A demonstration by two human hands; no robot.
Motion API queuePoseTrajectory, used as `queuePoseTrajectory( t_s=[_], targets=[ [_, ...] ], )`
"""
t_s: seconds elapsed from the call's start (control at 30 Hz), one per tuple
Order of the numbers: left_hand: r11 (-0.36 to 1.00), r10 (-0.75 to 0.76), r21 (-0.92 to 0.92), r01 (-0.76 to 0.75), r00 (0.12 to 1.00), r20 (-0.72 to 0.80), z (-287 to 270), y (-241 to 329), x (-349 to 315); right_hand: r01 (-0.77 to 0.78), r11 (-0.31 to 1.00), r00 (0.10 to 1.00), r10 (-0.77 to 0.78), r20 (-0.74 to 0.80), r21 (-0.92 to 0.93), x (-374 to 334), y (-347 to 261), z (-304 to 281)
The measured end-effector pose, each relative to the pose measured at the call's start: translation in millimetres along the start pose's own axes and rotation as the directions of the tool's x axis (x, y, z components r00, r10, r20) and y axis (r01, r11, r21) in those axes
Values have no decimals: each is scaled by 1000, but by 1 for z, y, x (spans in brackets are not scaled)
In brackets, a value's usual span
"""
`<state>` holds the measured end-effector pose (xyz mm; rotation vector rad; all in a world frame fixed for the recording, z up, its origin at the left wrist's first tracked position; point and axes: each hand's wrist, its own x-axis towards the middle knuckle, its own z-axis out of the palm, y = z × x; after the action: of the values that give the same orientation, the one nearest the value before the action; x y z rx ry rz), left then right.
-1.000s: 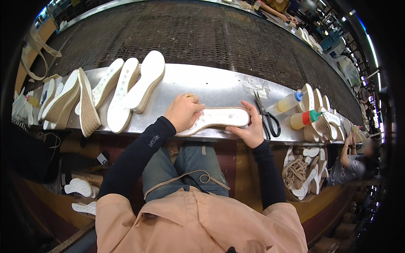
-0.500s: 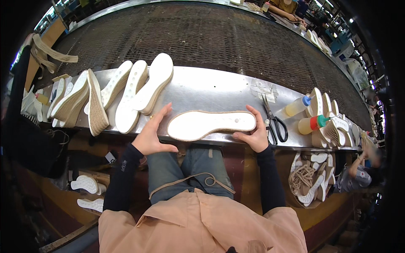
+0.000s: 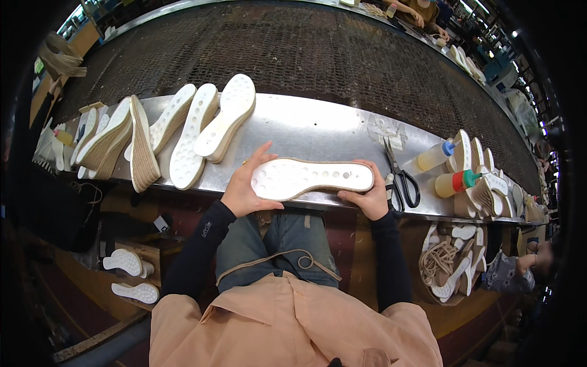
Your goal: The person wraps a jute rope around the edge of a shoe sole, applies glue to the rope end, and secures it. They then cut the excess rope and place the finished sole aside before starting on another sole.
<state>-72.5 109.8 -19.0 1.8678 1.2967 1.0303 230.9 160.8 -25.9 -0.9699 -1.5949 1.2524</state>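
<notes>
Between my hands is a white shoe sole (image 3: pixel 299 177) with round dimples and a braided, rope-like tan edge. It lies sideways at the near edge of the metal bench, dimpled face up. My left hand (image 3: pixel 244 188) is closed round its broad end, thumb along the near side. The narrow end sits in my right hand (image 3: pixel 372 199), fingers on the far edge and thumb on the near one. Just right of that hand lie black-handled scissors (image 3: pixel 402 180). Several similar wedge soles (image 3: pixel 194 137) stand on the bench left of my left hand.
Two squeeze bottles, one with a blue cap (image 3: pixel 433 156) and one with a green cap (image 3: pixel 455 183), lie right of the scissors. More soles (image 3: pixel 486 177) are beyond them. A box of soles and cord (image 3: pixel 449 263) sits below. A mesh conveyor (image 3: pixel 257 52) runs behind the bench.
My left hand has moved right and closed on the sole's broad end. My right hand keeps its grip. The tan strips at the far left have shifted left.
</notes>
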Motion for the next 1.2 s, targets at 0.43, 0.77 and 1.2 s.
queuePoseTrajectory(
  t_s=[0.43,0.77,1.2],
  targets=[
    [994,83,-57,-97,974,-213,-22,1,-13,84,996,988,-82,-133,10,-23,-22,6],
    [286,-209,-936,-206,940,-271,4,63,1,294,924,912,-348,-217,-245,-65,-96,26],
    [-3,-203,-955,-295,936,-289,5,100,8,514,802,765,-589,-261,-305,-101,-112,41]
  ],
)
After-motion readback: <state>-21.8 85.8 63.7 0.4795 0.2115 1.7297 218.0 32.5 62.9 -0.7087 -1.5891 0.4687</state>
